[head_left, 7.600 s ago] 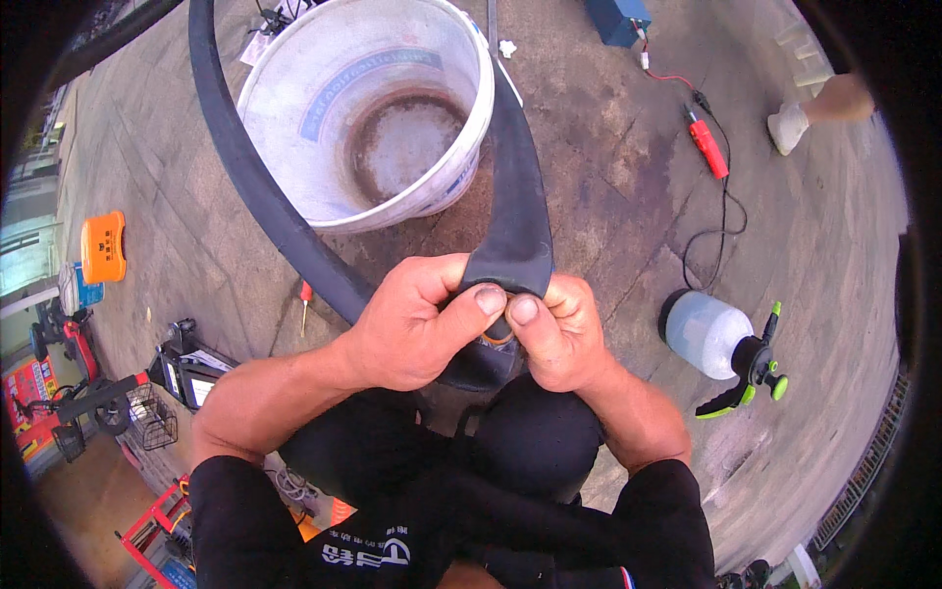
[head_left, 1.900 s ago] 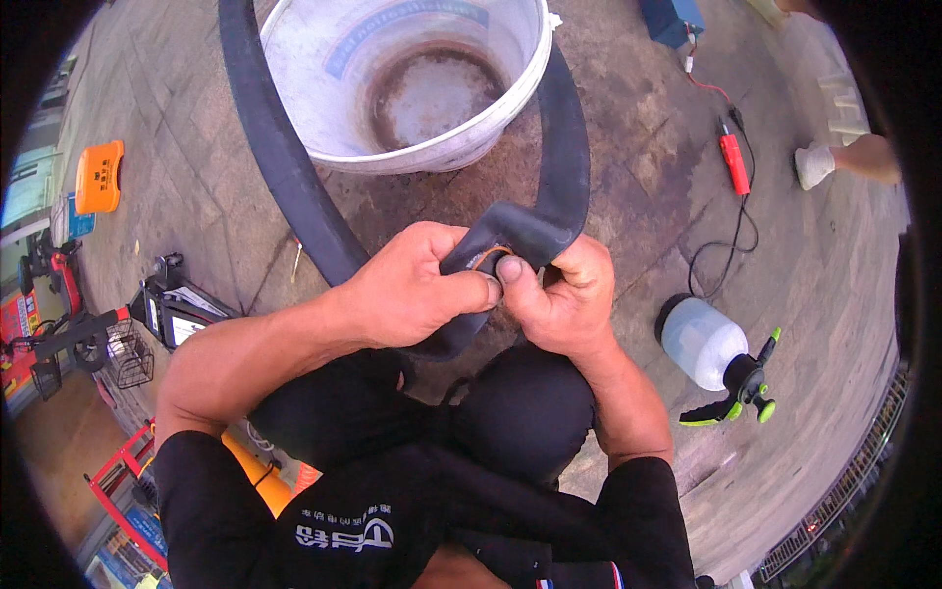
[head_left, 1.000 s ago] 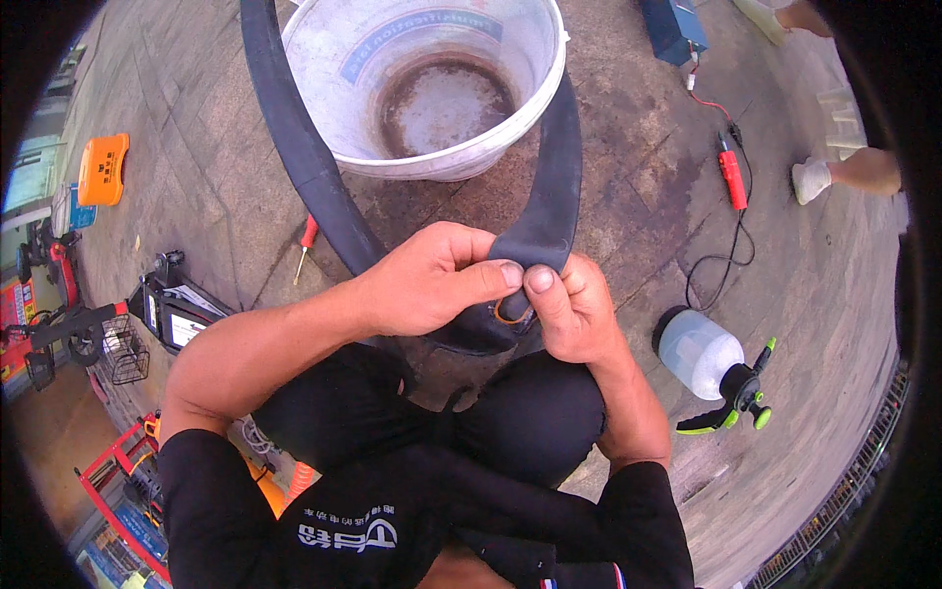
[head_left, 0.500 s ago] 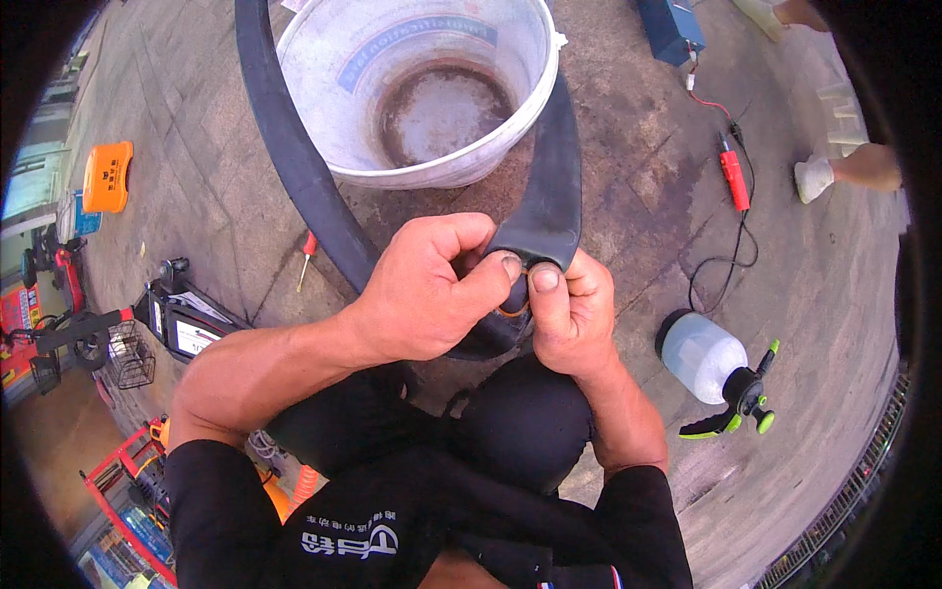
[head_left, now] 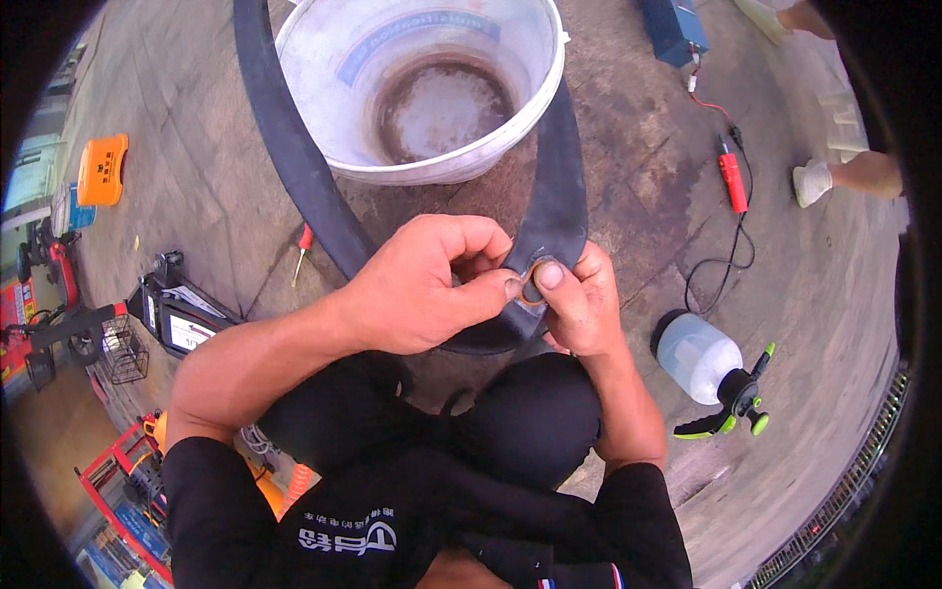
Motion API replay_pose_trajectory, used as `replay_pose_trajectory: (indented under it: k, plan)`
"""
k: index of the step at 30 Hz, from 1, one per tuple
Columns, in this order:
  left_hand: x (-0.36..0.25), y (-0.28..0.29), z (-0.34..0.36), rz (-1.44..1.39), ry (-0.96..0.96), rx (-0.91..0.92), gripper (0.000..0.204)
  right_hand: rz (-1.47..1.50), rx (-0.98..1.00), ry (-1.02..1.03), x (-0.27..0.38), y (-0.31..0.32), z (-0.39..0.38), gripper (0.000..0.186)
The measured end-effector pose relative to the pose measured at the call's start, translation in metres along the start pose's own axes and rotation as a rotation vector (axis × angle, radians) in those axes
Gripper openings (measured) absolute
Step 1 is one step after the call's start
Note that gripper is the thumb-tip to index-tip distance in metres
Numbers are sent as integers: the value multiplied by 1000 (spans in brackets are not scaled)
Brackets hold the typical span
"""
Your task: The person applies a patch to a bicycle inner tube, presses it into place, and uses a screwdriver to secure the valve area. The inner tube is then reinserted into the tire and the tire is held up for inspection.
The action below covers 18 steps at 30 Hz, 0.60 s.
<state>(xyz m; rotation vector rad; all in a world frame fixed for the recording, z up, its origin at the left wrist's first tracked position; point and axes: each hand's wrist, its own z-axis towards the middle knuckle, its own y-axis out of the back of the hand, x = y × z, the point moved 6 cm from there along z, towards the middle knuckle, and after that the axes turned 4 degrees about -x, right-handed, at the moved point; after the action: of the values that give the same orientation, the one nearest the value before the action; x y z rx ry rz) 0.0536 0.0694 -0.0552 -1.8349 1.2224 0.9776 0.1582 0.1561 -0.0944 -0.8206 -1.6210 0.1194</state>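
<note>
A black rubber inner tube (head_left: pixel 556 167) loops down on both sides of a white bucket (head_left: pixel 442 98) and across my lap. My left hand (head_left: pixel 432 290) pinches the tube, its thumb tip at the left edge of an orange-rimmed oval patch (head_left: pixel 530 298) on the rubber. My right hand (head_left: pixel 584 304) grips the same stretch from the right, thumb pressed on the patch beside a dark round spot. The fingers behind the tube are partly hidden. A red-handled screwdriver (head_left: pixel 303 245) lies on the ground left of my hands.
Pump sprayer (head_left: pixel 702 358) at right; red corded tool (head_left: pixel 731 179) linked to blue box (head_left: pixel 672 29). Another person's leg and shoe (head_left: pixel 814 182) at far right. Orange case (head_left: pixel 101 169), black open case (head_left: pixel 182 314) and scooters (head_left: pixel 59 334) at left.
The folded rubber between my thumbs has flattened out, so more of the orange-rimmed patch shows. My right thumb has moved onto it, while my left thumb sits slightly lower.
</note>
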Motion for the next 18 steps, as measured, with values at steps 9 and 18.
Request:
replay_pose_trajectory:
  k: [9, 18]
  plan:
    - [7, -1, -2, 166, 70, 34, 5, -124, -7, 107, 9, -11, 4, 13]
    - [16, -8, 1, -7, 99, -35, 3, -565, -261, 435, 20, -7, -1, 12]
